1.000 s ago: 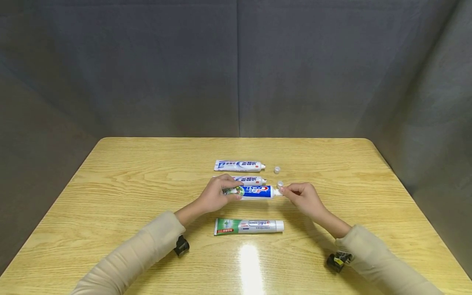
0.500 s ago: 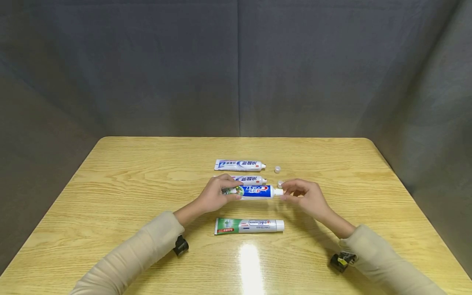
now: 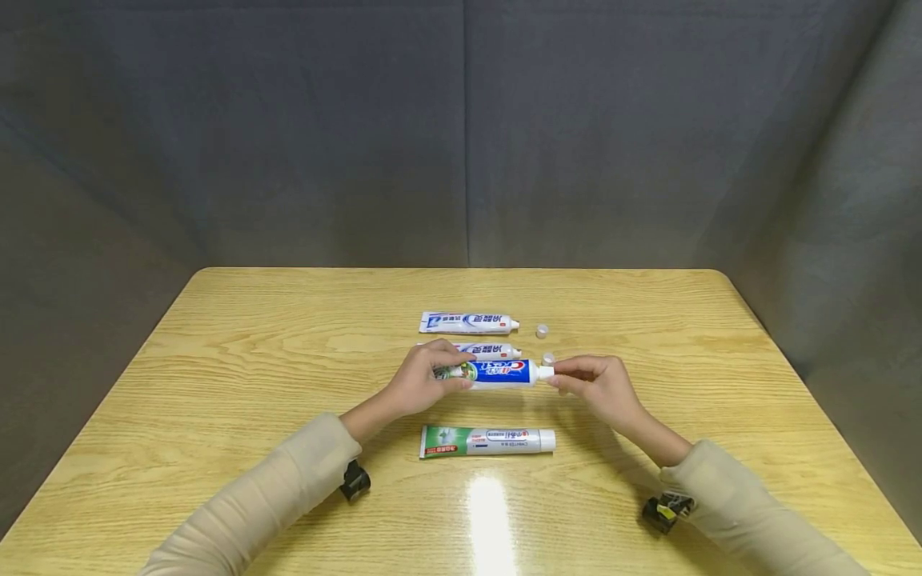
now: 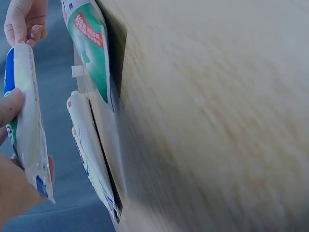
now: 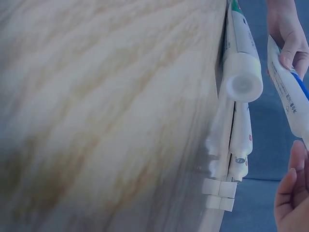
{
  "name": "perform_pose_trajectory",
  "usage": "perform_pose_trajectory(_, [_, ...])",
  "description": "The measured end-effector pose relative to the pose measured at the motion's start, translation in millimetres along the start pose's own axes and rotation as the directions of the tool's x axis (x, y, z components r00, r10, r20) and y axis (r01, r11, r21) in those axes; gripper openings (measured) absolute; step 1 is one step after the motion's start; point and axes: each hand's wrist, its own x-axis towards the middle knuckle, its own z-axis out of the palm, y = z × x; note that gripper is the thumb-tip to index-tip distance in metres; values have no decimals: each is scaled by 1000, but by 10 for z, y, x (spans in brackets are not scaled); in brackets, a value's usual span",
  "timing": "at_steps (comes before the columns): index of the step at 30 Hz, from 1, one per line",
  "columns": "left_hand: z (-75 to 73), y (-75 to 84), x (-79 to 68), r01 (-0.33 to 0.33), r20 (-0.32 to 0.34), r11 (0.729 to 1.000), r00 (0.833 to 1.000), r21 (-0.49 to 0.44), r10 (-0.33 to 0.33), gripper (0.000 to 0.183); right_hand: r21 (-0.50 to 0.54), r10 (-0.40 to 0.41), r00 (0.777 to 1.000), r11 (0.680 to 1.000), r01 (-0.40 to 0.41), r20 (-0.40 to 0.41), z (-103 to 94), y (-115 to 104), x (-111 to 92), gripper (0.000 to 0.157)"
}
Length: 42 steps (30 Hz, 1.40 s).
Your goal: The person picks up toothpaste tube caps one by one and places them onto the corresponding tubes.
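Observation:
A blue and white toothpaste tube (image 3: 500, 374) is held above the table in the head view, its nozzle end pointing right. My left hand (image 3: 420, 382) grips its tail half between thumb and fingers. At the other end, my right hand (image 3: 603, 392) pinches the small white cap (image 3: 545, 373) with thumb and fingertips. From the left wrist, the toothpaste tube (image 4: 28, 106) shows its white underside, with the far hand at its tip. In the right wrist view the fingers (image 5: 295, 188) sit by the nozzle end, cut off by the frame edge.
Behind lie two white toothpaste tubes with bare nozzles, the rear one (image 3: 467, 323) and a nearer one (image 3: 490, 352) partly covered by my left hand. Two loose caps, one (image 3: 542, 330) farther back and one (image 3: 548, 359) nearer, lie to their right. In front rests a capped green-and-white tube (image 3: 497, 442).
My right fingers loosened and spread at the cap half a second ago, and now they pinch it again. The left hand and its toothpaste tube have barely moved.

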Motion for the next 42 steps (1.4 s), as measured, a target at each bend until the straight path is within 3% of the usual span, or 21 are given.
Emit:
perform_pose_trajectory(9, [10, 12, 7, 5, 0, 1000, 1000, -2, -5, 35, -30, 5, 1000, 1000, -5, 5, -14, 268, 48, 12])
perform_pose_trajectory(18, [-10, 22, 3, -8, 1, 1000, 1000, -12, 8, 35, -9, -131, 991, 991, 131, -6, -48, 334, 56, 26])
perform_pose_trajectory(23, [-8, 11, 2, -4, -7, 1000, 1000, -14, 4, 34, 44, -166, 986, 985, 166, -16, -34, 300, 52, 19])
perform_pose_trajectory(33, [2, 43, 17, 10, -30, 1000, 1000, 5, -10, 34, 10, -127, 991, 992, 128, -29, -5, 305, 36, 11])
perform_pose_trajectory(42, [1, 54, 29, 17, -56, 1000, 998, 25, -16, 33, 27, -15, 999, 1000, 14, 29, 2, 320, 25, 13])
